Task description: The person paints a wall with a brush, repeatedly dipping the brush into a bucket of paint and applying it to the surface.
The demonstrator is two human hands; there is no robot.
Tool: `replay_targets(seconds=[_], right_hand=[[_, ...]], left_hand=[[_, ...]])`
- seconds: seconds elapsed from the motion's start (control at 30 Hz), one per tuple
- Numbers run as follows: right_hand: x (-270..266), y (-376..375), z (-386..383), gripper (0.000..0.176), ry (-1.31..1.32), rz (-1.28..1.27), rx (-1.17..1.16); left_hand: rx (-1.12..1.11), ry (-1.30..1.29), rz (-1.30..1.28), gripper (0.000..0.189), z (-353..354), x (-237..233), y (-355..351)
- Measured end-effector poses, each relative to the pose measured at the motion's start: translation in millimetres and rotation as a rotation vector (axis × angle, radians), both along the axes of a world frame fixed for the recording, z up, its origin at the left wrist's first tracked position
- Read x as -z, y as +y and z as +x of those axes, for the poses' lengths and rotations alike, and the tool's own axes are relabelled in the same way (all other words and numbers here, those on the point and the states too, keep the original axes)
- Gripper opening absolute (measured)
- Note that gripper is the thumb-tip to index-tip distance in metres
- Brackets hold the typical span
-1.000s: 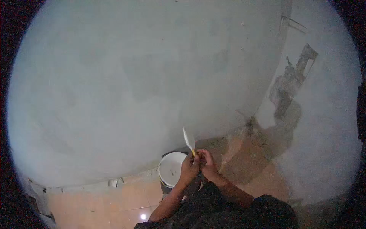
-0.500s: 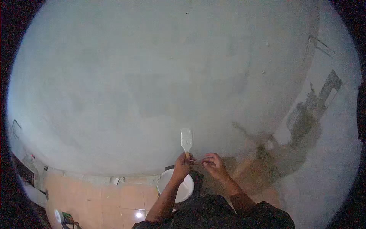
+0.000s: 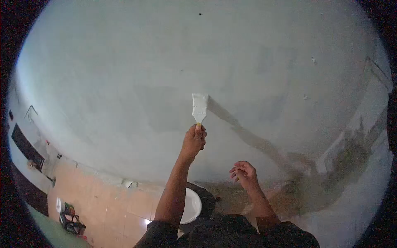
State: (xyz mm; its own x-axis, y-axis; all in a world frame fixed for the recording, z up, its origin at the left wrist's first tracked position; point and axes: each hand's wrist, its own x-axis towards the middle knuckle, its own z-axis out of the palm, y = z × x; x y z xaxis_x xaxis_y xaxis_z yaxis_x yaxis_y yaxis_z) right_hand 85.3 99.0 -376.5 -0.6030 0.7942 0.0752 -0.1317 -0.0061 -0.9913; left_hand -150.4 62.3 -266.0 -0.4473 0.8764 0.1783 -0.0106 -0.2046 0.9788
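Note:
A flat brush coated in white (image 3: 199, 106) points upward in front of the pale wall (image 3: 165, 53), its broad end at or close to the surface. My left hand (image 3: 194, 140) is wrapped round its handle, with a bit of yellow showing above the fingers. To the right and lower, my right hand (image 3: 245, 173) hangs in the air with fingers loosely curled and apart, holding nothing. Below both hands is a white bucket (image 3: 192, 206), partly hidden by my left forearm.
Orange-brown floor tiles (image 3: 107, 206) run along the wall's foot at the lower left. A container (image 3: 68, 208) stands there beside a dark framed object (image 3: 72, 224). Rough grey patches (image 3: 351, 149) mark the wall on the right.
My left hand has risen with the brush, away from the bucket and toward the wall. My right hand has parted from the left and moved slightly right, its fingers now looser.

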Motion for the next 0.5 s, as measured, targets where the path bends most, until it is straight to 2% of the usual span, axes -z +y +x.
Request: replay_targets(seconds=[0.07, 0.1, 0.27, 0.33, 0.4, 0.47, 0.5], right_hand=[[-20.2, 21.7, 10.4, 0.023, 0.061, -0.042, -0.037], [-32.5, 29.1, 10.9, 0.022, 0.015, -0.053, -0.036], [-15.4, 36.4, 4.0, 0.021, -0.033, -0.154, -0.115], [-4.1, 38.7, -2.7, 0.021, -0.077, -0.152, -0.112], [12.3, 34.3, -6.1, 0.022, -0.003, -0.201, -0.115], [4.0, 30.8, -4.7, 0.022, -0.045, -0.186, -0.131], [0.8, 30.4, -5.2, 0.021, -0.081, -0.167, -0.141]], left_hand=[[-0.061, 0.096, -0.054, 0.034, 6.9, -13.9, 27.8], [-0.057, 0.034, -0.098, 0.033, 10.5, -20.5, 34.0], [-0.083, 0.021, -0.253, 0.037, 32.4, 41.2, 33.6], [-0.136, -0.001, -0.338, 0.035, 35.3, 59.2, 31.8], [-0.161, -0.019, -0.332, 0.03, 36.4, 86.6, 23.3], [-0.147, -0.052, -0.472, 0.024, 37.2, 106.2, 14.1], [-0.129, -0.271, -0.589, 0.016, 35.5, 105.5, 11.3]])
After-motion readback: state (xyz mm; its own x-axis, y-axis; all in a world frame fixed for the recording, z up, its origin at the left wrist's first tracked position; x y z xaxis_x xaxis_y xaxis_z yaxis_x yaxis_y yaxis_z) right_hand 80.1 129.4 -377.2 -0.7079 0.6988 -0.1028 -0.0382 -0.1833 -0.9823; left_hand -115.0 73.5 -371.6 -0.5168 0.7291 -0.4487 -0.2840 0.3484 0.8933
